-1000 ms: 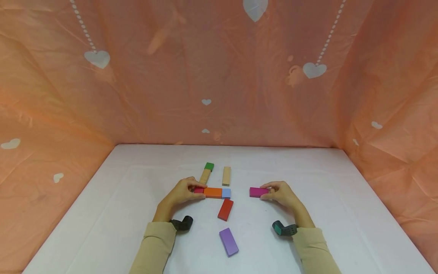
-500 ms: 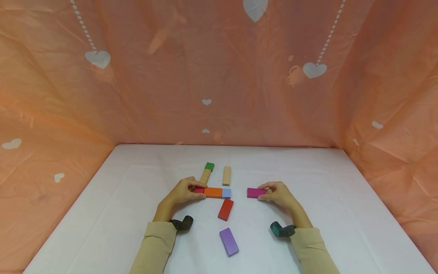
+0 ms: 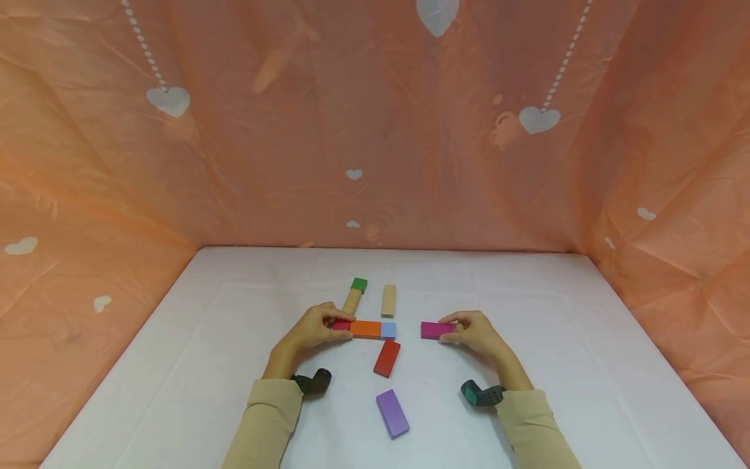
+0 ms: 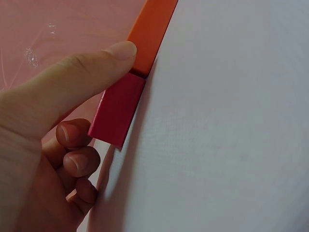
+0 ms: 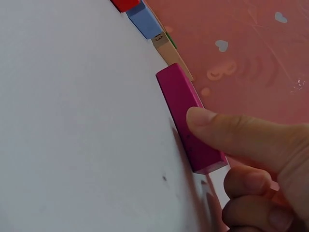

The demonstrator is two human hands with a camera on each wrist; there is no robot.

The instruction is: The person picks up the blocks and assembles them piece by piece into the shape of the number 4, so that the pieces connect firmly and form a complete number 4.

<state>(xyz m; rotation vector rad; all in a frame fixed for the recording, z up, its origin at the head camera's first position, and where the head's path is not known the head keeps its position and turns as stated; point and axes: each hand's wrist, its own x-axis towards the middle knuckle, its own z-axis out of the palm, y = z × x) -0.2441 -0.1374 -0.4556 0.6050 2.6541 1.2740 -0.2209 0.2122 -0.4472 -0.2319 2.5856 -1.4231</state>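
My left hand [image 3: 312, 327] pinches the left end of a row of wooden blocks. A crimson block [image 4: 118, 110] sits there, end to end with an orange block [image 3: 366, 330]; the thumb lies across their joint. A small light blue block [image 3: 388, 331] forms the right end of the row. To the right, my right hand [image 3: 477, 332] grips a magenta block [image 3: 432, 330] between thumb and fingers, lengthwise in line with the row and a gap away from it. The thumb presses the magenta block's near side in the right wrist view; the fingers behind it are partly hidden.
Behind the row lie a plain wood block [image 3: 388, 301] and another plain block [image 3: 351, 301] with a green block [image 3: 359, 284] at its far end. In front are a red block [image 3: 387, 358] and a purple block [image 3: 392, 413], both at a slant on the white table [image 3: 176, 404].
My right hand has slid the magenta block a little left, narrowing the gap to the light blue block. The left hand and the row stay in place.
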